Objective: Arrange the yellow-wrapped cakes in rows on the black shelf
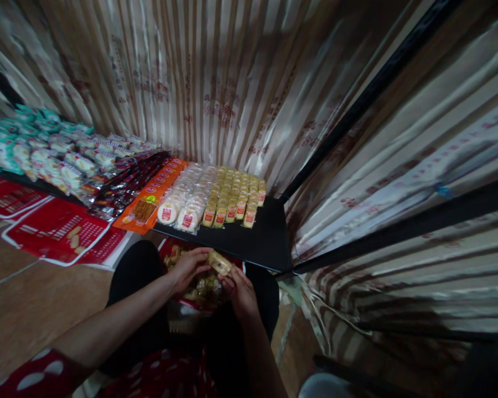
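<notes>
Between my two hands is a small yellow wrapped snack pack (219, 263), held over an open red bag (201, 303) on my lap. My left hand (190, 267) pinches its left end with the fingertips. At its right end, my right hand (239, 284) grips it between thumb and fingers. More shiny yellow packs (209, 284) fill the bag below, partly hidden by my hands. Ahead, on a black shelf (249, 240), rows of similar yellow packs (231, 193) stand side by side, their red labels facing me.
Left of the yellow rows lie round white wrapped crackers (186, 210), an orange snack bag (143, 209), dark packets (124, 185), white packs (72, 166) and green packs (25, 132). Red bags (66, 232) hang below the shelf. A striped curtain (216, 83) and black poles (357, 110) enclose the area.
</notes>
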A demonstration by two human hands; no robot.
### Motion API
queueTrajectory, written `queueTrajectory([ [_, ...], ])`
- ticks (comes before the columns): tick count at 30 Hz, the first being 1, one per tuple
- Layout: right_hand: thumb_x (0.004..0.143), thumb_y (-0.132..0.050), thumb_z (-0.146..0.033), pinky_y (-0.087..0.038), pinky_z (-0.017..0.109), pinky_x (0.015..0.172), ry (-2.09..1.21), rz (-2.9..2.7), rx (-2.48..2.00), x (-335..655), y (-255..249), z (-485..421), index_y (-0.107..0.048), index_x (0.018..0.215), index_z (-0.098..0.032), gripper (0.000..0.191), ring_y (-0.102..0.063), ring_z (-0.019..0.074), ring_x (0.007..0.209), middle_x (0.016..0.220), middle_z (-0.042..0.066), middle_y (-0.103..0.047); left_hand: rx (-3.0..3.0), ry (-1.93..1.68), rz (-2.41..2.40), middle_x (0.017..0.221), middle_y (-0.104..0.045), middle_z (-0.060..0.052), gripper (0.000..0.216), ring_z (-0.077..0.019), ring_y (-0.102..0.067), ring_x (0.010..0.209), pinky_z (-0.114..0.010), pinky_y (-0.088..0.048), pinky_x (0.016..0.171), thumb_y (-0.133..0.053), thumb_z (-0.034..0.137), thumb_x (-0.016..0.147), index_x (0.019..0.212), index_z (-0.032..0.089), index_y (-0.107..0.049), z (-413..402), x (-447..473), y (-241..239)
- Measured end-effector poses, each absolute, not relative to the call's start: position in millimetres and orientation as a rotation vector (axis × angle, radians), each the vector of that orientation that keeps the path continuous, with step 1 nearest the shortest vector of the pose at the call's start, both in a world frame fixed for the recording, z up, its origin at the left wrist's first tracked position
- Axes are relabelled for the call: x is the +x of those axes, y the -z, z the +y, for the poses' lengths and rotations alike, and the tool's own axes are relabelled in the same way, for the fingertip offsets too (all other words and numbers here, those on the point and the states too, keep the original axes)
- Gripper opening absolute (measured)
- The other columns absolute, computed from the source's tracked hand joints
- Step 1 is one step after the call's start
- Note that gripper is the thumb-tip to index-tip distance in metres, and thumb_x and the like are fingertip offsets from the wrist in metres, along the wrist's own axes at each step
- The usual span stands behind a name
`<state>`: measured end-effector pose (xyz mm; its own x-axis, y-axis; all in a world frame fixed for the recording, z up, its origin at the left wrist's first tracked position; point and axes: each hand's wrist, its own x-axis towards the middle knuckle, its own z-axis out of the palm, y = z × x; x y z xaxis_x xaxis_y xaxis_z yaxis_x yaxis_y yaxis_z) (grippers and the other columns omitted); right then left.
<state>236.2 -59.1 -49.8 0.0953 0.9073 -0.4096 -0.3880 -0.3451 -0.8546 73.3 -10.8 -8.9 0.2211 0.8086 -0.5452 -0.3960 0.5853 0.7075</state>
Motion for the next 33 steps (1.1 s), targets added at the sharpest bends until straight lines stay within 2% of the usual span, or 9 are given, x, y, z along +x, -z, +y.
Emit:
queueTrajectory([
  [6,0.068,-0.068,-0.046,-0.052,0.034,0.079,-1.393,-0.658,-1.299,240.9,41.1,-64.2,-0.065,0.104,-0.017,0.046,-0.067,0.0225,0.086,0.099,0.007,-0.070,0.421,-0.911,0.995,0.094,-0.066,-0.008,0.016,-0.0151,-0.061,0.089,-0.027,-0.049,0.085,-0.056,0.010,0.077,0.086,0.012,-0.068,-11.6,79.6,7.2],
  [12,0.072,-0.065,-0.041,-0.045,0.037,0.093,-1.089,-1.027,-1.344,242.7,42.1,-68.2,-0.070,0.096,-0.021,0.031,-0.058,0.0217,0.103,0.109,0.007,-0.064,0.375,-0.958,0.937,0.087,-0.067,-0.005,0.013,-0.0121,-0.062,0.084,-0.027,-0.046,0.090,-0.056,0.006,0.075,0.081,0.012,-0.066,-12.2,81.1,9.5],
  [17,0.075,-0.061,-0.038,-0.046,0.036,0.092,-0.925,-1.119,-1.327,241.2,44.2,-68.6,-0.070,0.093,-0.024,0.024,-0.053,0.0217,0.111,0.117,0.008,-0.059,0.395,-0.917,0.882,0.089,-0.067,-0.005,0.014,-0.0139,-0.063,0.088,-0.030,-0.045,0.094,-0.060,0.004,0.072,0.082,0.013,-0.065,-12.6,78.3,9.7],
  [22,0.074,-0.063,-0.038,-0.045,0.037,0.094,-1.026,-1.057,-1.233,241.0,41.1,-69.6,-0.067,0.101,-0.023,0.030,-0.053,0.0228,0.113,0.122,0.008,-0.057,0.395,-0.929,0.871,0.096,-0.067,-0.005,0.017,-0.0138,-0.063,0.091,-0.029,-0.045,0.094,-0.062,0.005,0.072,0.086,0.013,-0.065,-12.7,78.4,15.1],
  [26,0.076,-0.061,-0.041,-0.047,0.037,0.092,-1.194,-0.880,-1.247,240.4,37.9,-69.3,-0.059,0.113,-0.023,0.041,-0.059,0.0220,0.107,0.117,0.008,-0.062,0.419,-0.925,0.858,0.101,-0.067,-0.006,0.022,-0.0133,-0.063,0.092,-0.028,-0.044,0.093,-0.064,0.006,0.071,0.091,0.014,-0.065,-9.8,79.7,18.6],
  [30,0.068,-0.068,-0.043,-0.050,0.038,0.087,-1.224,-0.817,-1.318,240.7,39.8,-65.1,-0.064,0.103,-0.019,0.043,-0.063,0.0234,0.096,0.105,0.010,-0.068,0.495,-0.881,0.869,0.105,-0.066,-0.006,0.028,-0.0135,-0.062,0.091,-0.025,-0.045,0.087,-0.066,0.008,0.067,0.094,0.015,-0.065,-5.5,83.6,13.9],
  [33,0.064,-0.071,-0.041,-0.051,0.038,0.083,-1.290,-0.867,-1.324,242.8,38.9,-62.0,-0.064,0.103,-0.020,0.046,-0.065,0.0235,0.092,0.103,0.009,-0.069,0.595,-0.839,0.859,0.102,-0.067,-0.007,0.031,-0.0144,-0.062,0.088,-0.025,-0.045,0.083,-0.068,0.010,0.062,0.093,0.014,-0.066,-3.0,90.7,6.7],
])
